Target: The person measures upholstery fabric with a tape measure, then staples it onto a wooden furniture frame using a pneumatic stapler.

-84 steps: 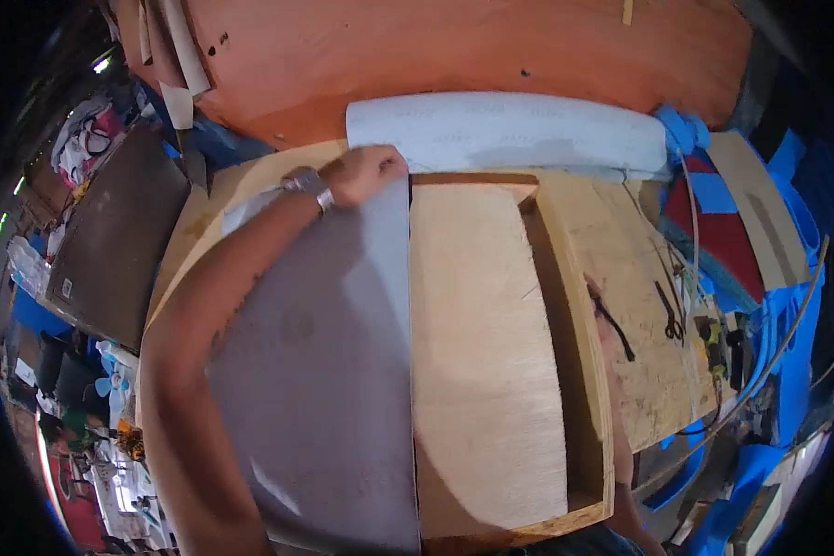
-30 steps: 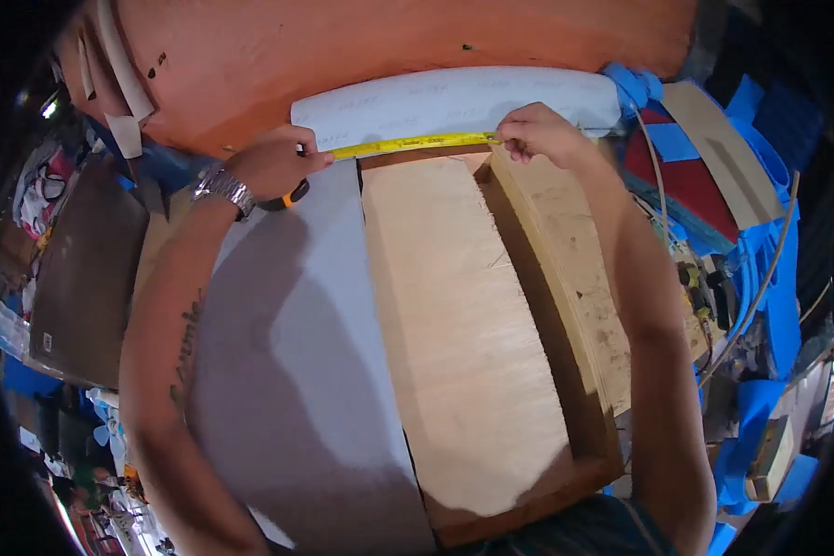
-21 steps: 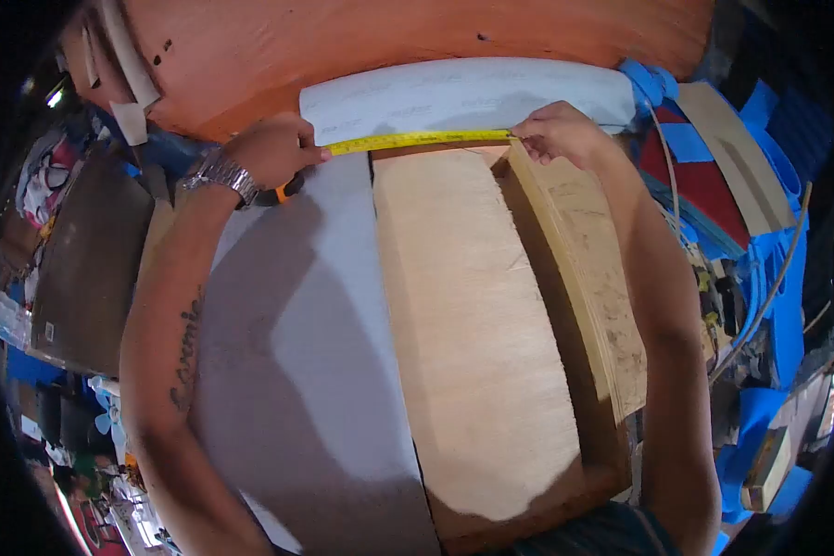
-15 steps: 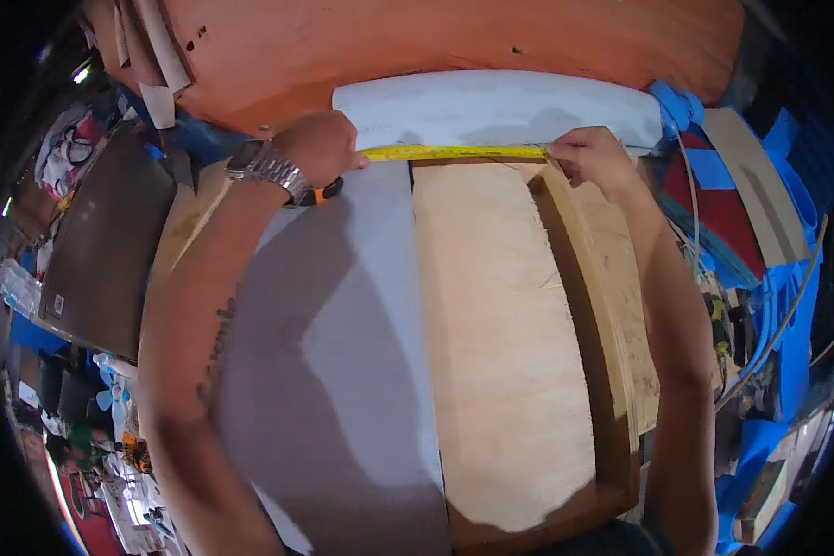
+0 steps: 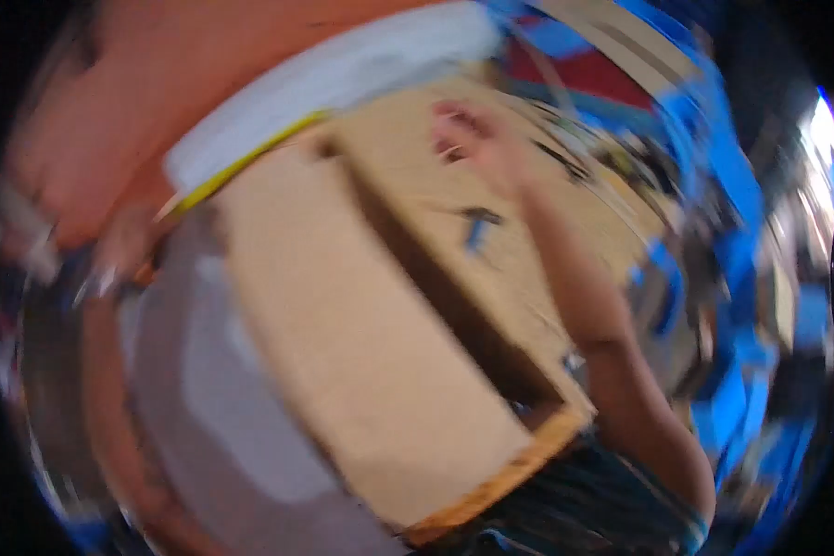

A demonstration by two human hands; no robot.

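Note:
The whole view is smeared by motion. My left hand (image 5: pixel 132 239), with a metal watch at the wrist, is closed at the left end of the yellow tape measure (image 5: pixel 250 159); an orange bit of its body shows under the hand. The blade runs along the far edge of a pale wooden panel (image 5: pixel 343 315) and a grey sheet (image 5: pixel 241 408). My right hand (image 5: pixel 468 134) is off the tape, above the tan board to the right. Its fingers look bent but are too blurred to judge, and nothing can be made out in them.
A white roll (image 5: pixel 343 74) lies beyond the tape, before an orange surface (image 5: pixel 148 102). A wooden frame edge (image 5: pixel 500 486) borders the panel, with a dark gap on its right. A small blue-and-dark item (image 5: pixel 475 232) lies on the tan board (image 5: pixel 389 120). Blue strips (image 5: pixel 723 157) clutter the right.
My right hand has let go of the tape's right end and moved away from it. The camera view has turned, so the panel and tape now slant. My left hand stays at the tape.

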